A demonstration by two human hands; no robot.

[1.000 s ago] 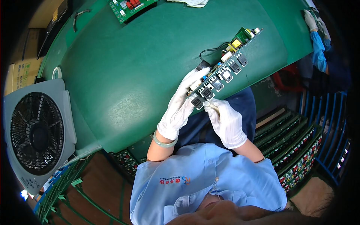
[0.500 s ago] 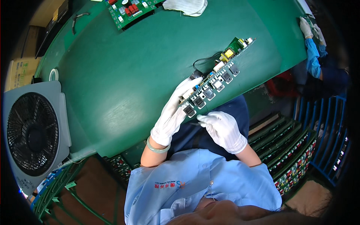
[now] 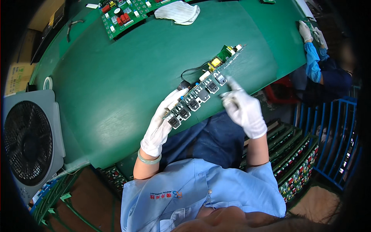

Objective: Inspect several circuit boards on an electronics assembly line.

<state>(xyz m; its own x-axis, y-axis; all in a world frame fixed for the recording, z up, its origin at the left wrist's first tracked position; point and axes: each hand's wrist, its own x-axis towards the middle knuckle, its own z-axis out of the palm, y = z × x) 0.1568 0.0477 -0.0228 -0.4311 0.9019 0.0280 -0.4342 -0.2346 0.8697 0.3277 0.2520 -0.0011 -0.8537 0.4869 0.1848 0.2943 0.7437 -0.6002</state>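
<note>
PCB, tilted over front of desk: R hand has moved from near end toward far end. L hand grip's closed on near end only; if it slackens, PCB could tip. R hand's index is out, rest curled, contents unclear.

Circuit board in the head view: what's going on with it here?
A person's gloved left hand holds a circuit board tilted up at the near side of a green table, its row of black parts facing the body. The gloved right hand is near the board's far end, index finger extended beside the last black part; blur hides whether it touches. Another board lies further back, beside a white cloth.
</note>
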